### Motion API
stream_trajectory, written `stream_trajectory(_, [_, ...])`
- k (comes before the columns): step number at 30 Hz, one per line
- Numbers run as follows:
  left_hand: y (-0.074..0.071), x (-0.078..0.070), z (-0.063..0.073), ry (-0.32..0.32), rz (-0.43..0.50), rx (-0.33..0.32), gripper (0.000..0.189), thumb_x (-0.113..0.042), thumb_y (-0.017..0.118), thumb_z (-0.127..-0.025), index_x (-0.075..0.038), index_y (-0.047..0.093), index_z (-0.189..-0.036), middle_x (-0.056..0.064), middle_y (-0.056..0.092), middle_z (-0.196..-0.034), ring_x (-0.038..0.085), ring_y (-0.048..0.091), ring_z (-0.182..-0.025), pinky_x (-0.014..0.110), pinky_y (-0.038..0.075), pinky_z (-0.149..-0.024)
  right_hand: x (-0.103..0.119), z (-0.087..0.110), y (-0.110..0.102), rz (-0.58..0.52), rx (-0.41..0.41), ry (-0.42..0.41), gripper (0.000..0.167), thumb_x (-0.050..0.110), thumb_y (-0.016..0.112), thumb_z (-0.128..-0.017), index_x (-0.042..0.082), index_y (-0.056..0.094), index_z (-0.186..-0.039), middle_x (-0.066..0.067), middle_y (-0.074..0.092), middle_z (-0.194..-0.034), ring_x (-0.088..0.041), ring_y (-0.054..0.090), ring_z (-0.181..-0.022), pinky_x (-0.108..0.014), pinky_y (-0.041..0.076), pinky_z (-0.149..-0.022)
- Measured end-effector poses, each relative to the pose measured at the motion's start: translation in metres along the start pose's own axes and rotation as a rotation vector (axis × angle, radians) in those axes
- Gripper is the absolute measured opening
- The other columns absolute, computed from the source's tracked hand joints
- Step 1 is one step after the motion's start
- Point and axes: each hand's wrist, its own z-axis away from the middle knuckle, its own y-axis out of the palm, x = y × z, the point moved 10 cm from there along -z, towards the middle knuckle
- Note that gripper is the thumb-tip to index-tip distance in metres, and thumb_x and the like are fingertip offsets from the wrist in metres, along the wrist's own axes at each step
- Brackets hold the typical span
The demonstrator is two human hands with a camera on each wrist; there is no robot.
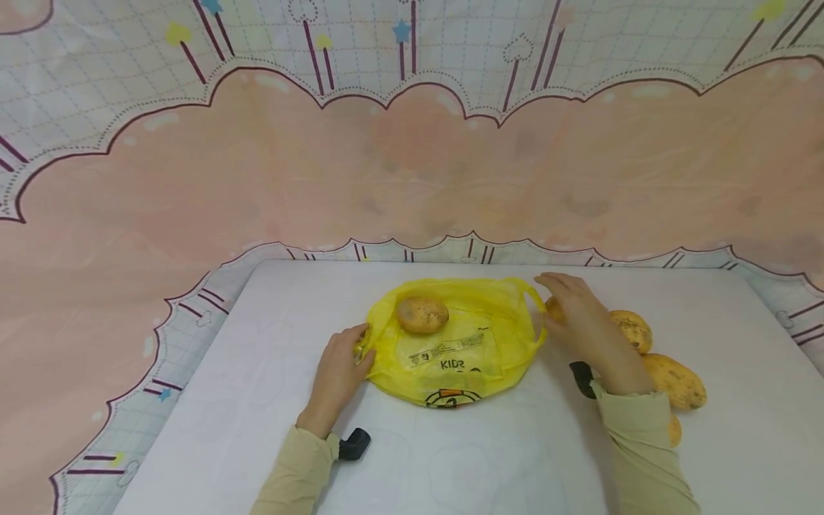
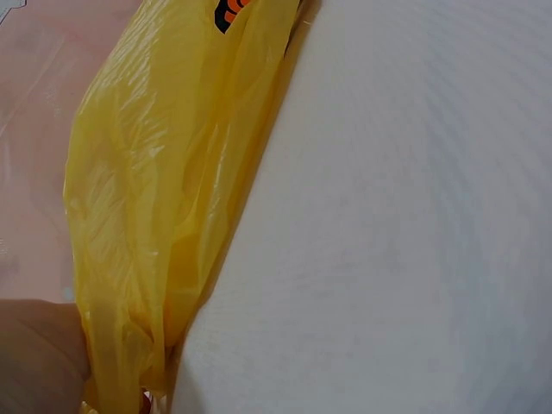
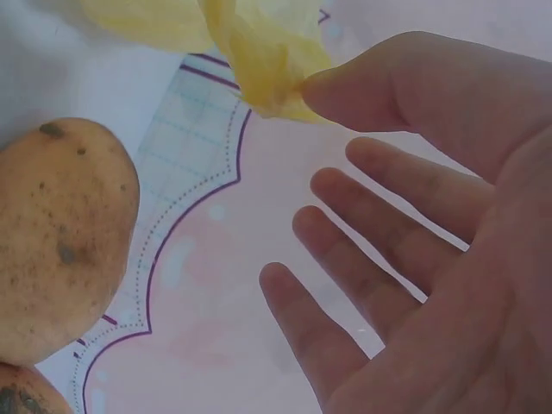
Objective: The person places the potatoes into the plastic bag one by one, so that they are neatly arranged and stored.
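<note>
Right hand (image 3: 483, 280) palm in view, four fingers spread apart, fairly straight; thumb tip at edge of crumpled yellow plastic bag (image 3: 269, 73), contact unclear. Big dirt-specked potato (image 3: 69, 241) at left, second potato (image 3: 33, 393) below, partly cut off. White table (image 3: 43, 69), pink patterned cloth (image 3: 211, 293) behind.

A hand could cross the white table (image 1: 489, 458) in front of the yellow bag (image 1: 460, 347); potatoes (image 1: 674, 381) obstruct the right.
</note>
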Motion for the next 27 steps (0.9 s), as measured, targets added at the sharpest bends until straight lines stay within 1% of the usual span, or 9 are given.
stream_trajectory(4, [0.000,0.000,0.000,-0.003,0.002,0.000,0.049,-0.015,0.070,-0.092,-0.001,0.055,-0.136,0.014,0.064,-0.125,0.030,0.056,-0.110,0.045,0.047,-0.097,-0.002,0.002,-0.002,-0.001,-0.013,-0.009,0.053,-0.005,0.064,-0.085,-0.009,0.049,-0.136,-0.030,0.047,-0.140,-0.046,0.039,-0.131,-0.062,0.036,-0.107])
stream_trajectory(10, [0.000,0.000,0.000,0.001,0.000,0.001,0.049,-0.015,0.070,-0.092,-0.001,0.055,-0.137,0.014,0.063,-0.127,0.029,0.055,-0.111,0.045,0.047,-0.098,-0.010,0.003,0.001,-0.009,0.017,0.027,0.050,-0.003,0.060,-0.088,-0.008,0.049,-0.136,-0.030,0.046,-0.140,-0.046,0.039,-0.131,-0.062,0.035,-0.108])
stream_trajectory(14, [-0.001,0.001,0.001,-0.017,-0.005,0.022,0.050,-0.018,0.069,-0.093,-0.002,0.054,-0.138,0.014,0.062,-0.128,0.029,0.055,-0.113,0.045,0.046,-0.099,-0.016,0.003,0.007,-0.008,0.045,0.053,0.051,0.000,0.061,-0.089,-0.009,0.047,-0.137,-0.031,0.046,-0.140,-0.048,0.038,-0.131,-0.062,0.034,-0.109])
stream_trajectory(18, [-0.002,0.003,0.003,-0.033,-0.004,0.038,0.049,-0.019,0.068,-0.094,-0.003,0.054,-0.138,0.013,0.062,-0.129,0.029,0.055,-0.114,0.045,0.046,-0.100,-0.024,0.004,0.014,0.020,0.068,0.073,0.052,0.004,0.063,-0.091,-0.009,0.046,-0.138,-0.031,0.046,-0.140,-0.048,0.039,-0.131,-0.062,0.034,-0.109])
stream_trajectory(27, [0.000,0.000,0.000,-0.015,0.000,0.021,0.049,-0.016,0.069,-0.093,-0.002,0.055,-0.137,0.014,0.063,-0.128,0.029,0.056,-0.111,0.045,0.047,-0.097,-0.035,0.008,0.016,-0.001,0.095,0.148,0.056,0.010,0.066,-0.092,-0.010,0.044,-0.139,-0.032,0.042,-0.143,-0.049,0.036,-0.133,-0.063,0.032,-0.110])
